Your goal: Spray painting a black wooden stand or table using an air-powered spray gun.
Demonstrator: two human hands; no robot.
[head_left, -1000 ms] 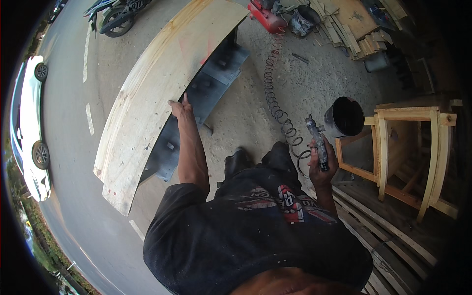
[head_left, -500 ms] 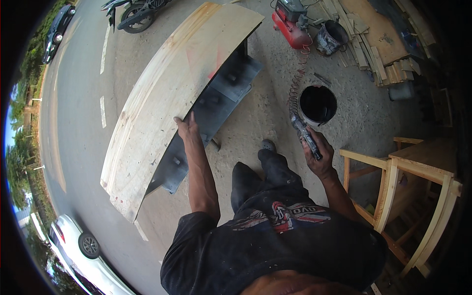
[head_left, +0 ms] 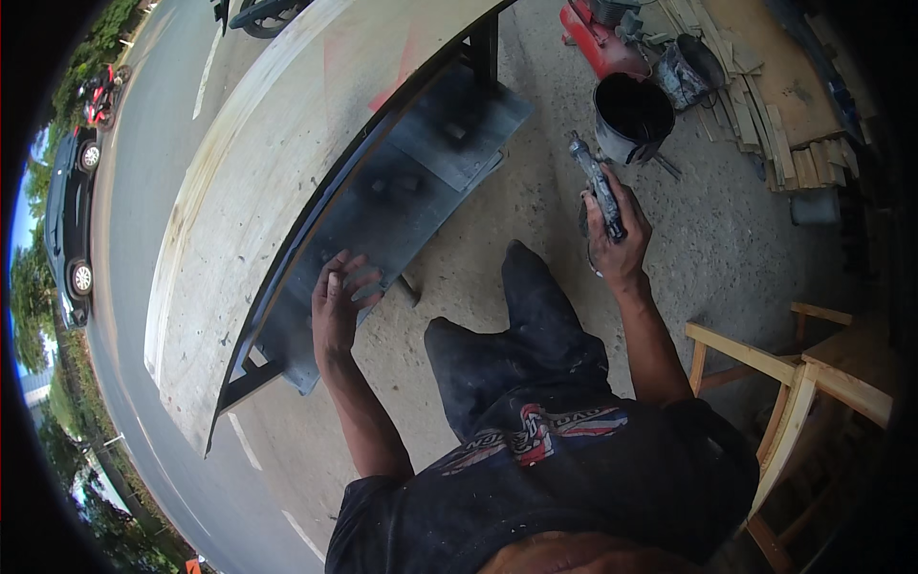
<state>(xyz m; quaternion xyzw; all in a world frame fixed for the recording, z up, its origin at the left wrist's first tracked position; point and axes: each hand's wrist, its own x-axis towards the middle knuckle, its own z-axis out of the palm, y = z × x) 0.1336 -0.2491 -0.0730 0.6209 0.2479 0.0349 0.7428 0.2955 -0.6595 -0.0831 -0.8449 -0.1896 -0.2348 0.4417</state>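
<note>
My left hand point(head_left: 342, 292) has its fingers spread, with nothing in them, just off the edge of a long curved plywood panel point(head_left: 220, 220). Under the panel is a dark frame with grey-blue, paint-misted boards point(head_left: 421, 201), over which that hand hangs. My right hand point(head_left: 617, 230) grips a paint-smeared metal air tool point(head_left: 593, 177), held out to the right of the panel. Just beyond the tool stands a black bucket point(head_left: 635, 113) with a dark inside.
A red compressor point(head_left: 598, 38), a paint-crusted bucket point(head_left: 687, 72) and a pile of wood strips point(head_left: 770, 134) lie at back right. Wooden frames point(head_left: 746, 354) stand at my right. A road with a parked dark car point(head_left: 76, 230) runs along the left, with a motorcycle point(head_left: 263, 14) beyond the panel.
My left hand has let go of the panel edge and dropped down, fingers opening. My right hand has moved forward with the tool, and my view has shifted along the panel.
</note>
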